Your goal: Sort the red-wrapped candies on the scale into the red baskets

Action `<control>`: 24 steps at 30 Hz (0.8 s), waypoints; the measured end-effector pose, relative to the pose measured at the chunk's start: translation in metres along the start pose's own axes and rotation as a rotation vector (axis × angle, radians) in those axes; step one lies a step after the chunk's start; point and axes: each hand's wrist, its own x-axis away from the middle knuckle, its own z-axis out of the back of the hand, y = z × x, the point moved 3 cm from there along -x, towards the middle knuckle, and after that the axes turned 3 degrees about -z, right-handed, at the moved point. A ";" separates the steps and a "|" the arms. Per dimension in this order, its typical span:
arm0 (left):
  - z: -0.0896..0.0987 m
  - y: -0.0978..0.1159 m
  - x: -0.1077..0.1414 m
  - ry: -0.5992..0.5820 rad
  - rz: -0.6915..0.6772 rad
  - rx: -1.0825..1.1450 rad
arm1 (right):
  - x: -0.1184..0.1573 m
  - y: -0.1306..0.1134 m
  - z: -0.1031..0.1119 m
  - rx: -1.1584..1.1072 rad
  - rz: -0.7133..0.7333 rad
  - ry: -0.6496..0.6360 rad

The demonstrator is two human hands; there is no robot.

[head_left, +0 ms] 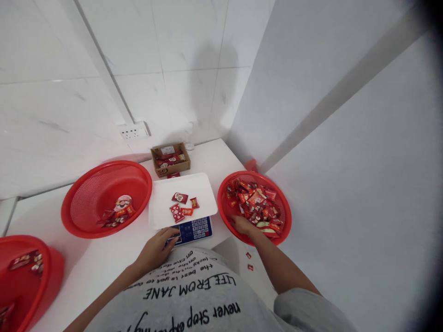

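Clearly seen from the head camera, a person in a gray printed T-shirt (194, 295) stands at a white table (93, 263) among containers of wrapped sweets. The right hand (240, 224) dips into the right-hand red basket (290, 216), just inside its near left rim; whether its fingers grip a sweet or are loose cannot be told. Heaped in that basket are wrapped sweets (256, 198), mostly red, with a pale green packet (265, 225) near the front. The left hand (161, 244) grasps nothing, its fingers relaxed and resting at the left end of the scale's blue keypad panel (194, 230). On the scale's white tray (204, 189), just left of the basket, lie four pieces: a dark red packet (180, 198), a dotted packet (177, 213), an orange-red packet (187, 212) and a small wrapped sweet (195, 203). Behind the tray, a cardboard box (175, 169) holds more red packets (170, 160). Left of the tray, a wide red basket (81, 198) contains a few packets, one bearing a bearded figure (123, 203). Cropped at lower left, another red basket (54, 269) holds a dark red packet (25, 261) and others partly out of frame. Two small red wrapped pieces (250, 267) lie below the table's edge.
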 end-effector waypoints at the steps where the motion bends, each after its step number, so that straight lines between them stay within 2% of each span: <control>1: 0.000 0.000 0.000 -0.006 0.002 0.001 | 0.000 -0.001 0.001 -0.025 -0.003 -0.024; 5: -0.001 0.003 -0.002 -0.033 0.004 -0.001 | -0.002 -0.004 0.005 -0.084 -0.020 -0.083; 11: -0.001 0.005 -0.002 -0.048 0.009 0.004 | -0.004 -0.010 0.000 -0.175 -0.059 -0.093; 15: -0.002 0.003 -0.001 -0.037 0.001 0.011 | -0.001 -0.017 0.001 -0.242 -0.042 -0.031; 19: -0.004 0.000 0.000 -0.029 -0.013 0.016 | 0.002 -0.016 0.005 -0.276 -0.061 0.087; 24: -0.007 -0.002 -0.002 -0.033 -0.042 0.015 | -0.016 -0.016 0.002 -0.245 -0.130 0.172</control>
